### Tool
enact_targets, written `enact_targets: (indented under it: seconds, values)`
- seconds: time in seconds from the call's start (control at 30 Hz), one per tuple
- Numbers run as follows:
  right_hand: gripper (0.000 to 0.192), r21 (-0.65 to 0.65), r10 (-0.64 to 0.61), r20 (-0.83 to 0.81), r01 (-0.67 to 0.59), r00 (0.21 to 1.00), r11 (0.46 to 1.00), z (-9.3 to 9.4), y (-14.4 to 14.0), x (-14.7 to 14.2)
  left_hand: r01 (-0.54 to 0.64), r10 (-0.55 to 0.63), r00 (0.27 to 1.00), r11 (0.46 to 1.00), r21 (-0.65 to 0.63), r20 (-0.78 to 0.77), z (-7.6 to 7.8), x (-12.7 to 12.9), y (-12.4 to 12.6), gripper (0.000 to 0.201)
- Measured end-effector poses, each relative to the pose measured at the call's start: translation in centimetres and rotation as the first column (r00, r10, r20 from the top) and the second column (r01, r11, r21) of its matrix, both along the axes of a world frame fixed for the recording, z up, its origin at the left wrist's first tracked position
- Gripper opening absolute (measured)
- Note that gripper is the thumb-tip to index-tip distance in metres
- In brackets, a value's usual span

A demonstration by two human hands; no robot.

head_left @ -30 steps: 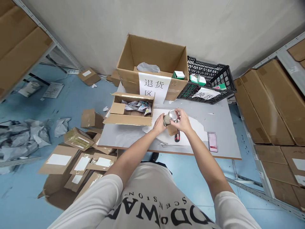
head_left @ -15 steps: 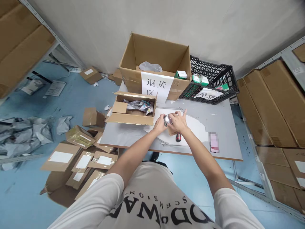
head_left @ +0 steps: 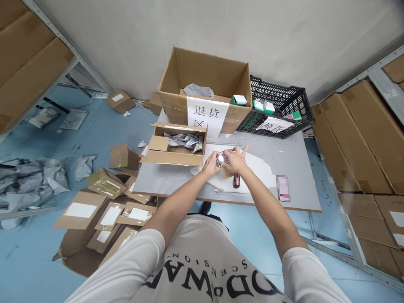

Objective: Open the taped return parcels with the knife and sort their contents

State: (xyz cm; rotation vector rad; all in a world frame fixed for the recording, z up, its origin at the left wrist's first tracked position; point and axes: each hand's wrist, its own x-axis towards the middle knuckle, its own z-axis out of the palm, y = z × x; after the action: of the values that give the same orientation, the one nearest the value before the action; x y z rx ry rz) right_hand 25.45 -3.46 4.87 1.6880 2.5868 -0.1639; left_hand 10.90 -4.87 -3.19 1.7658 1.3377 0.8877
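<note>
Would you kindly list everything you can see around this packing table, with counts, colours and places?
table: one, grey top, centre.
shiny wrapped item: one, silvery, between both hands above the table.
small carton: one, brown, under the hands.
cutter: one, red and black, on the white sheet near the right wrist.
open flat box: one, brown, left part of the table, crumpled wrapping inside.
large open box: one, brown, back of the table, white sign with Chinese characters on its front.
crate: one, black, back right, small green-white boxes inside.
parcels: many, brown with white labels, on the blue floor at left.
big cartons: several, brown, on the right shelving.
left hand: one, holding the shiny item.
right hand: one, fingers over the item.
</note>
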Motion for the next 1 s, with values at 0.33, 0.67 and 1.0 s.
enact_targets:
  seconds: [0.33,0.67,1.0]
  values:
    - [0.031,-0.038,0.003,-0.057,-0.005,0.998,0.999,-1.1,0.4,1.0,0.016,-0.018,1.0,0.996,0.085,0.026,-0.5,0.0,0.5,0.046]
    - [0.037,-0.049,0.059,0.021,-0.058,0.998,0.997,-0.4,-0.2,0.7,0.039,-0.042,0.999,0.991,0.128,0.019,-0.9,-0.3,0.5,0.039]
    - [0.042,0.053,0.037,-0.077,-0.033,0.996,0.998,-0.6,-1.6,2.5,0.005,-0.011,0.999,0.99,0.139,0.04,-0.9,-0.5,0.6,0.046]
